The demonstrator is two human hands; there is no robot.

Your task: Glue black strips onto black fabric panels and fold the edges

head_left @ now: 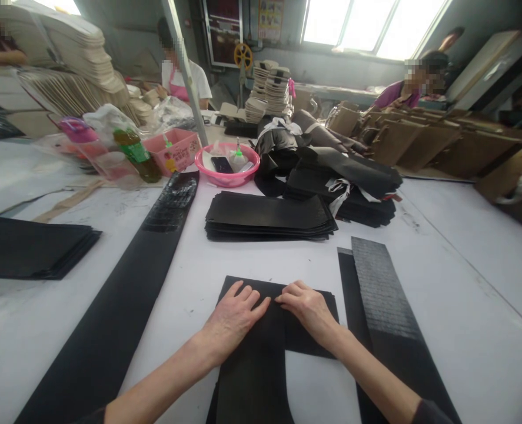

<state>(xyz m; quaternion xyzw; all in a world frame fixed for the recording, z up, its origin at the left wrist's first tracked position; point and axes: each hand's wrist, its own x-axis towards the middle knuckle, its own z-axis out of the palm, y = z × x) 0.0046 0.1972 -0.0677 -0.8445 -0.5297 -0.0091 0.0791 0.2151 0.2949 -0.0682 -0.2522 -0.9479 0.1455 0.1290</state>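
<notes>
In front of me a long black strip (252, 371) of leather-like sheet lies across a black rectangular panel (311, 335) on the white table. My left hand (234, 315) rests on the strip near its far end, fingers spread and pressing down, thumb pointing right. My right hand (307, 309) is closed at the strip's right edge, its thumb and fingertips pinched together there over the panel. The two thumbs nearly meet. Part of the panel is hidden under the strip and my hands.
Long black strips lie left (132, 294) and right (386, 294), with shiny far ends. Beyond my hands sits a stack of black panels (265, 212); another stack (31, 247) is far left. Behind are a pink basin (208, 174), a green bottle (137, 153), brown bags (432, 141) and co-workers.
</notes>
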